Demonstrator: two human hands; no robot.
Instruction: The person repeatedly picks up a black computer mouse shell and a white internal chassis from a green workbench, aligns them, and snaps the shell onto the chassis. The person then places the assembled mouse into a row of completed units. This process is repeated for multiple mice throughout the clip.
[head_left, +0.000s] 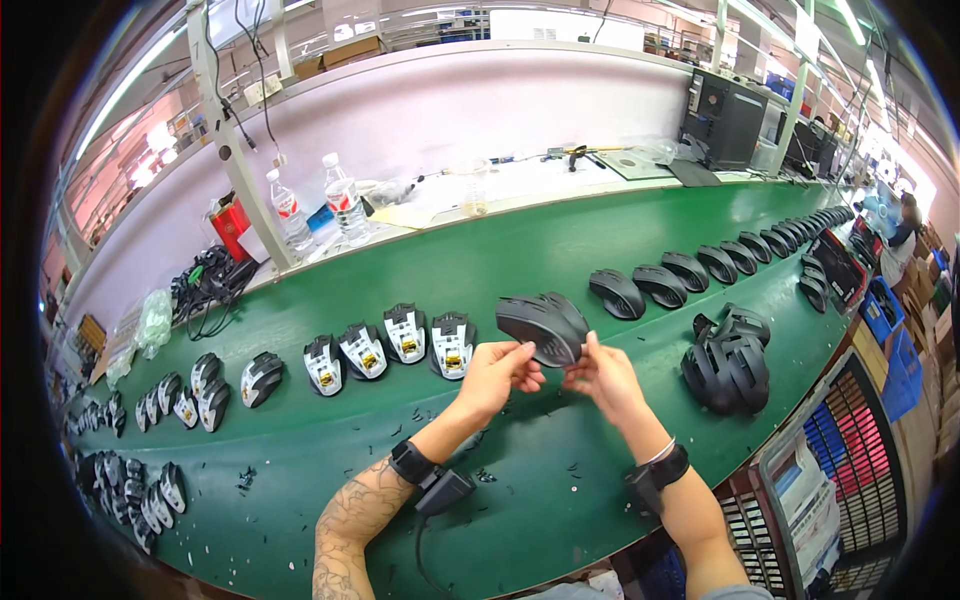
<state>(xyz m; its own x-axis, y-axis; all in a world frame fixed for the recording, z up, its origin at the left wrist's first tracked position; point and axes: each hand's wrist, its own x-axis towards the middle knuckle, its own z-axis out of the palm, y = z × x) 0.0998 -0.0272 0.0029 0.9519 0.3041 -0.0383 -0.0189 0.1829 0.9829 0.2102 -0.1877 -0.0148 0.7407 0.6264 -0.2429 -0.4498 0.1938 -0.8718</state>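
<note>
A black computer mouse (540, 322) is held tilted above the green bench, between my two hands. My left hand (500, 375) is closed, thumb and fingers pinching its lower left edge. The fingers of my right hand (608, 378) are closed on its lower right end. Just left of the held mouse, several opened mouse bodies (452, 345) stand in a row, with white insides and yellow parts showing. A line of black mice (617, 293) runs back to the right. Black mouse shells (728, 370) are heaped right of my right hand.
More part-built mice (262, 379) lie along the left of the green bench (340, 520). Small black scraps (246, 480) are scattered nearby. Water bottles (345, 200) and a cable bundle (212, 282) are behind. A black plastic crate (860, 460) stands at the right edge.
</note>
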